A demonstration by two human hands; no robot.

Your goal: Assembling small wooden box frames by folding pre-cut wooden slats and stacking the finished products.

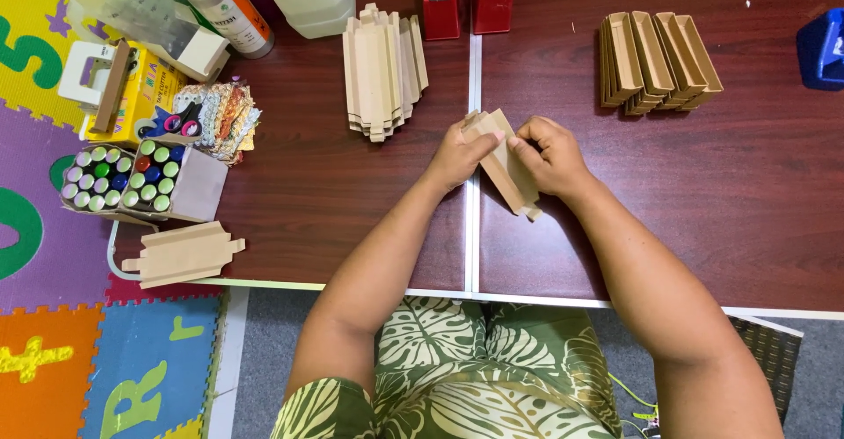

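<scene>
Fingers point(489, 145) of both hands pinch one brown cardboard piece point(510, 171), partly folded, held just above the worktop point(352, 210) near its centre seam. Left hand point(457, 153) grasps the upper left end; right hand point(549, 153) grasps the upper right edge, thumb on the card face. Lower end of the piece points toward the person.

Beyond the left hand: stack of flat cardboard blanks point(384, 70). Beyond the right hand, well apart: row of folded cardboard trays point(658, 59). Far left: open box of coloured capped tubes point(132, 180), single flat blank point(183, 254) at the worktop's edge, two red boxes point(462, 0) at the top.
</scene>
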